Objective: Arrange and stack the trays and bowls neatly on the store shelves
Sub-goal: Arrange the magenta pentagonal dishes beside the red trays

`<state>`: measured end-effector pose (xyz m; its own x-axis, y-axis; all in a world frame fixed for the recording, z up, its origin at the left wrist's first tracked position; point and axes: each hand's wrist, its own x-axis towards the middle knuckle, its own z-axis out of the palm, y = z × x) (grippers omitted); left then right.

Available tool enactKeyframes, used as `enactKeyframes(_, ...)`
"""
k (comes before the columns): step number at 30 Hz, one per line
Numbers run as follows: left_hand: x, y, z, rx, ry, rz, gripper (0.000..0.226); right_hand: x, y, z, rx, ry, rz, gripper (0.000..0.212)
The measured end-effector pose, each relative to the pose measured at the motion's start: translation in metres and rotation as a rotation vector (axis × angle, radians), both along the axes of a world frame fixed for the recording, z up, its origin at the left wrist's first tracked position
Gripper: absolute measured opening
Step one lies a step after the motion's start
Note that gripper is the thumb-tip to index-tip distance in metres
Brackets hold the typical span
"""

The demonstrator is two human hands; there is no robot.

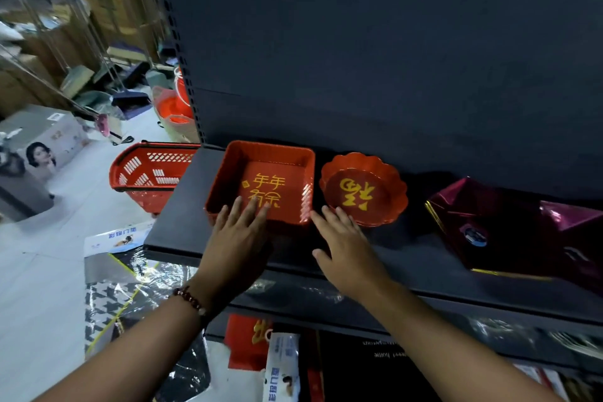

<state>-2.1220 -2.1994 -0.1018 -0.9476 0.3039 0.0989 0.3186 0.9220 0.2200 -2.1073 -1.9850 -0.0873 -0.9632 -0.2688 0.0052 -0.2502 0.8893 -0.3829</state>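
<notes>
A red rectangular tray (287, 170) with gold characters sits on the dark shelf (176, 225), near its left end. Right beside it stands a round red scalloped bowl (363, 189) with a gold character. My left hand (239, 235) lies flat with its fingertips over the tray's near rim, fingers spread, gripping nothing. My right hand (342, 245) rests open on the shelf, fingertips at the tray's near right corner and just short of the bowl. Further right lie dark magenta foil trays (509, 232) with gold edges.
A red shopping basket (146, 170) stands on the floor left of the shelf. Packaged goods and a houndstooth mat (107, 303) lie on the floor below. A lower shelf (424, 310) juts out under my arms. Boxes and clutter fill the far left.
</notes>
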Motion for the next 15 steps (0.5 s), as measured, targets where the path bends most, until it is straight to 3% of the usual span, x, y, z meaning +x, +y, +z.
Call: enactKeyframes(15, 0.046, 0.288, 0.028, -0.033, 0.01, -0.456, 0.062, 0.12, 0.254, 0.024, 0.06, -0.045, -0.443, 0.062)
